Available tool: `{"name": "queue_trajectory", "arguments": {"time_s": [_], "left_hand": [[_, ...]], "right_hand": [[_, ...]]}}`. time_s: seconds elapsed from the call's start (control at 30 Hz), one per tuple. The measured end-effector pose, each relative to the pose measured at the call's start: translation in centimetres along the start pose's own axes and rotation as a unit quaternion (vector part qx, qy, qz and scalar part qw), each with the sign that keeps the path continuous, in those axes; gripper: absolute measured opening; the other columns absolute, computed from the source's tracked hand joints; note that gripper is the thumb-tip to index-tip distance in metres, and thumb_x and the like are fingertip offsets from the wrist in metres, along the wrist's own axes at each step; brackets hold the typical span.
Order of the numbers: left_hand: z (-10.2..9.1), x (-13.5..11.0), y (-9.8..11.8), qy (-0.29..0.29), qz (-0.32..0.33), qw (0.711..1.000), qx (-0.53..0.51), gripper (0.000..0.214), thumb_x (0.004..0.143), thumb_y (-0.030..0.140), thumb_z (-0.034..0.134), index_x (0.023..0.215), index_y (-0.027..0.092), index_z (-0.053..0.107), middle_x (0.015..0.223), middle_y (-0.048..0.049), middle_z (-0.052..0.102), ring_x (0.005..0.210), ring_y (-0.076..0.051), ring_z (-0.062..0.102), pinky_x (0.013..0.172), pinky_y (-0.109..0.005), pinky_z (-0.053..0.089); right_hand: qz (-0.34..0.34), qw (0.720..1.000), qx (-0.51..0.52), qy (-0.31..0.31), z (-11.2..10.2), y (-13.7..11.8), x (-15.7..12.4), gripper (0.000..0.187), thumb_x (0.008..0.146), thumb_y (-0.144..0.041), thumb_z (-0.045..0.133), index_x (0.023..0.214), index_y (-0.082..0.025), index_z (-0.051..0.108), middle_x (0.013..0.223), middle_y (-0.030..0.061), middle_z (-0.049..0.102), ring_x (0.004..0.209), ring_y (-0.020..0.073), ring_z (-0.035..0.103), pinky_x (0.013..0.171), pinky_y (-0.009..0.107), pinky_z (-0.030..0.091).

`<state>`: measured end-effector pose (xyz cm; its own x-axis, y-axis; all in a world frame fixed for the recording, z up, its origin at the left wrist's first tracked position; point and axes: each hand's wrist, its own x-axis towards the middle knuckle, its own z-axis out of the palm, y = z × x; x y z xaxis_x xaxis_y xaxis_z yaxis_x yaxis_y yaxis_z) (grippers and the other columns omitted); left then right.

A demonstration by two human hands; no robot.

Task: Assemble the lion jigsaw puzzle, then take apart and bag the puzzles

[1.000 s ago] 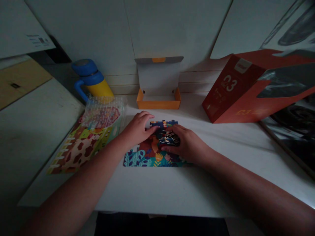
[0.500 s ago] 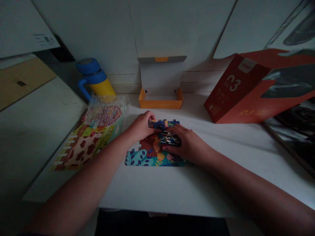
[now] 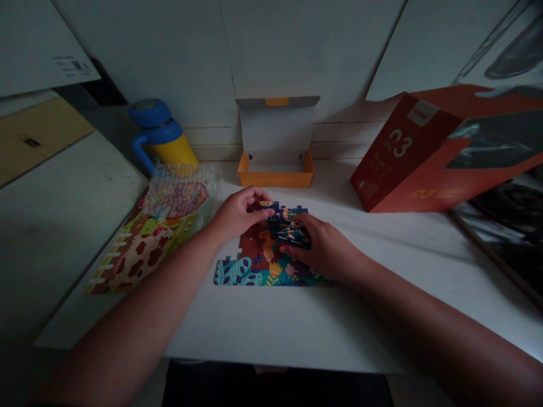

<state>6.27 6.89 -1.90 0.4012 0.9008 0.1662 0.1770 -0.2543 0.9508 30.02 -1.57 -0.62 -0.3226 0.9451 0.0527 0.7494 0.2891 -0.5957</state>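
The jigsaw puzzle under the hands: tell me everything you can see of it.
The jigsaw puzzle lies flat on the white table, partly assembled, looking like printed cardboard. Teal and yellow leaves run along its near edge, red-brown and dark blue above; knobs show at the left edge. The left hand curls over its far left corner, grip unclear. The right hand rests on its right half.

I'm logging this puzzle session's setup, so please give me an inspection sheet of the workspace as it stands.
Surface: white table, dimly lit.
Job's things: partly built jigsaw puzzle; loose piece at its far edge.
Clutter: orange box, open; red carton; bottle; plastic bag on colourful sheets.
Hands: left hand fingers pinch the piece; right hand flat on the jigsaw puzzle.
Cables: nothing seen.
Surroundings: white wall panels.
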Motion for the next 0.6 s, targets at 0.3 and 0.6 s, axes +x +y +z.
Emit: {"name": "queue_trajectory", "arguments": {"time_s": [0.3,0.6], "left_hand": [[-1.0,-1.1,2.2,-0.125,-0.076,0.985,-0.088,0.033,0.072,0.030,0.092,0.094,0.019,0.070,0.091,-0.0025,0.075,0.076,-0.013,0.069,0.065,-0.025,0.055],[0.0,-1.8,2.6,-0.269,-0.113,0.956,-0.002,0.016,0.079,0.025,0.085,0.089,0.019,0.075,0.078,-0.0017,0.078,0.069,-0.014,0.072,0.064,-0.025,0.053]], "right_hand": [[0.017,1.000,0.008,0.014,0.1,0.1,-0.2,0.057,0.089,-0.052,0.075,0.132,-0.020,0.057,0.122,0.0164,0.074,0.105,0.0339,0.072,0.087,0.044,0.051],[-0.006,1.000,-0.019,0.002,0.2,0.1,-0.2,0.048,0.097,-0.044,0.066,0.136,-0.019,0.053,0.122,0.0176,0.074,0.108,0.0337,0.072,0.087,0.042,0.049]]}}
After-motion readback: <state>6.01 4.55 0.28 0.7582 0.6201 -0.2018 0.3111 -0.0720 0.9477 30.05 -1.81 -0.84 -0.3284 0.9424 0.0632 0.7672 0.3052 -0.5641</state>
